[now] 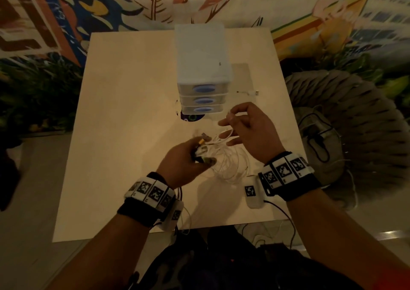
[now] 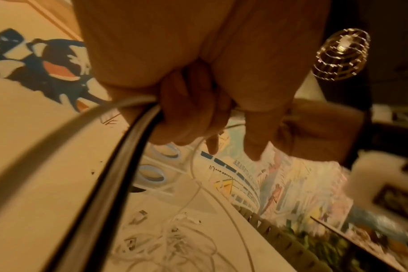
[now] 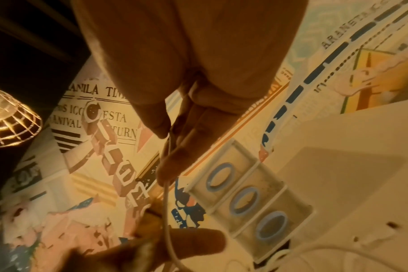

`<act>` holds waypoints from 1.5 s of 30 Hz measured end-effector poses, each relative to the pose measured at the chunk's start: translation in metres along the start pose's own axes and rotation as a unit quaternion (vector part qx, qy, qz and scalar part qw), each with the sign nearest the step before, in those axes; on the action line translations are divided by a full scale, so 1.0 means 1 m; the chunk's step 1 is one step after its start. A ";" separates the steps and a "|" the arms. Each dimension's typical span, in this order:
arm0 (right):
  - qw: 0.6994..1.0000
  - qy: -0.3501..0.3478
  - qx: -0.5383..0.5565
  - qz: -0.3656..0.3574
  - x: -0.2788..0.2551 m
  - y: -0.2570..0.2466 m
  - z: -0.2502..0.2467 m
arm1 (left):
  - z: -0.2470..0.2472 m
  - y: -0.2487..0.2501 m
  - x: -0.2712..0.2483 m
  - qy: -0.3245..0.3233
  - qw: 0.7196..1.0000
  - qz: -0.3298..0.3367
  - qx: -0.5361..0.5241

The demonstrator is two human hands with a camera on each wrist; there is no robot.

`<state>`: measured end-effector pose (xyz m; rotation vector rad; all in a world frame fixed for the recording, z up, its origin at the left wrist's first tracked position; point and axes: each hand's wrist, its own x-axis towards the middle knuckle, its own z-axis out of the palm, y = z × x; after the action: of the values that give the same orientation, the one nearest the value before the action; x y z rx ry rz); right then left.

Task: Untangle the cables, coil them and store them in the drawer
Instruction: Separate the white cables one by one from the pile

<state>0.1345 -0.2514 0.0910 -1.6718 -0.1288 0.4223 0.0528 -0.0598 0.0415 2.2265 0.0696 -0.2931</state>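
Two bare hands work above the pale square bench point(image 1: 124, 116), both wearing black wristbands with printed markers. Left hand point(image 1: 184, 159): fingers curled into a closed grip round a bundle of cable ends, one with a gold-coloured plug, and a dark cable point(image 2: 119, 165) running back past the wrist. Right hand point(image 1: 250, 132): thumb and forefinger pinch a thin white cable point(image 3: 167, 211), the other fingers loosely spread. Between and below the hands, a tangle of thin white cables point(image 1: 228, 165) lies on the bench. White plastic three-drawer unit with blue oval handles point(image 1: 203, 68) stands at bench centre, all three drawers shut. One small white adapter point(image 1: 249, 93) lies just right of the unit.
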 end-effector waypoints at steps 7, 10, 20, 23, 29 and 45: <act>0.998 -0.042 -0.014 -0.050 0.006 -0.005 0.008 | 0.003 0.001 0.007 0.070 0.995 -0.054 -0.038; 0.994 0.014 -0.100 -0.036 0.009 0.020 -0.008 | -0.003 -0.006 0.004 0.072 0.993 -0.041 -0.080; 0.953 -0.098 -0.275 0.077 0.020 0.080 -0.003 | -0.008 -0.007 0.003 0.041 0.976 0.006 -0.212; 0.960 -0.084 -0.260 0.059 0.020 0.064 -0.007 | -0.008 -0.011 0.007 0.110 0.970 -0.058 -0.210; 0.938 0.012 -0.342 -0.057 0.013 0.030 -0.011 | -0.021 0.001 0.009 0.155 0.960 -0.212 -0.100; 0.962 -0.004 -0.219 -0.166 -0.003 -0.037 -0.010 | 0.000 0.011 0.024 0.161 0.982 -0.075 -0.067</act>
<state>0.1414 -0.2561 0.1285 -2.0343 -0.5338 0.1493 0.0782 -0.0676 0.0442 2.1180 0.4203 -0.0056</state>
